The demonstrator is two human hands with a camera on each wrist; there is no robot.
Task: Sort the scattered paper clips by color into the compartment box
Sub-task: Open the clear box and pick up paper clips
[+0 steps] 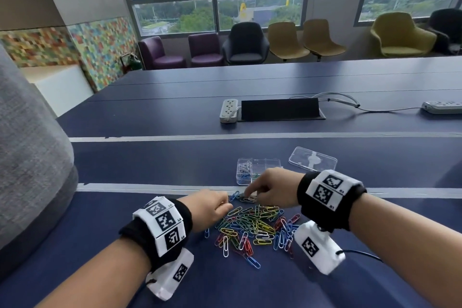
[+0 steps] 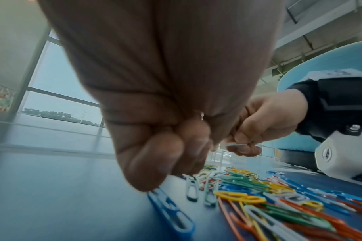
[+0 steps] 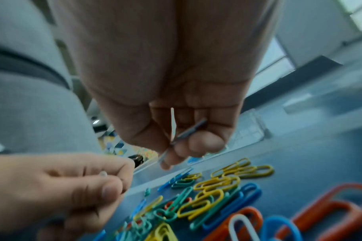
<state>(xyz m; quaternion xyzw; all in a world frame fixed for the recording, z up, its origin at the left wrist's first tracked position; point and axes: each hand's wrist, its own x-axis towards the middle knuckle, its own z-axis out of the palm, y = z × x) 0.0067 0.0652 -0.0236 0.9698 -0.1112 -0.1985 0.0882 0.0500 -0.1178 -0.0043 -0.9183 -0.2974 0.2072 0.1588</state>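
A heap of paper clips (image 1: 252,227) in several colors lies on the dark blue table (image 1: 150,165). Just behind it stands the clear compartment box (image 1: 271,163), with white clips in its left cell. My right hand (image 1: 246,194) is at the heap's far edge; in the right wrist view my right hand (image 3: 171,146) pinches white clips (image 3: 172,124) between thumb and fingers. My left hand (image 1: 226,205) is curled at the heap's left edge. A pale clip end (image 3: 102,173) pokes out between its fingers, also visible as a clip end (image 2: 202,115) in the left wrist view.
The box's clear lid (image 1: 312,159) lies to the right of the box. A power strip (image 1: 228,110) and a black cable hatch (image 1: 280,109) sit farther back. Grey tape lines (image 1: 150,187) cross the table. A grey-clad person (image 1: 30,157) is at the left.
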